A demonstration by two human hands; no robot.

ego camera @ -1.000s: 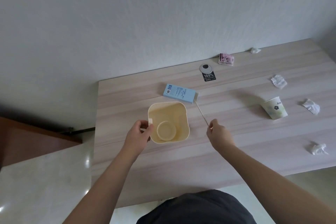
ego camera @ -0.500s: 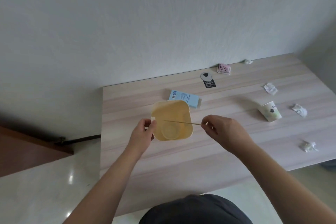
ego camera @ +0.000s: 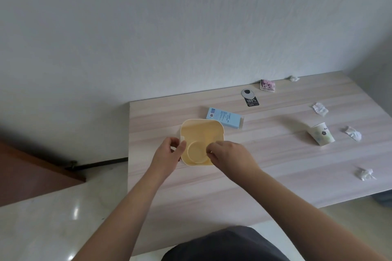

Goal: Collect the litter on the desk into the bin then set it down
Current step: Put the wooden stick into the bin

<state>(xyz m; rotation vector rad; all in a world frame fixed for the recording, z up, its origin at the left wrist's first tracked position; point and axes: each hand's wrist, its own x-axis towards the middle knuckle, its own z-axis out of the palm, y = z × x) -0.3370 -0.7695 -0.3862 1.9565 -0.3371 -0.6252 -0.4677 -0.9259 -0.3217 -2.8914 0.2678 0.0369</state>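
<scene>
Left hand point(ego camera: 167, 153) pinches bin point(ego camera: 201, 133) rim; right hand point(ego camera: 228, 154) fingers curled over bin, contents unclear.

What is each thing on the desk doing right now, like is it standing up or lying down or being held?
Bin: upright, open, on the desk.
Left hand: gripping the bin's rim.
Right hand: over the bin, fingers pinched; what it holds is too thin to tell.
Paper cup: tipped on its side.
Blue box: lying flat behind the bin.
Paper scraps: crumpled, scattered.
</scene>
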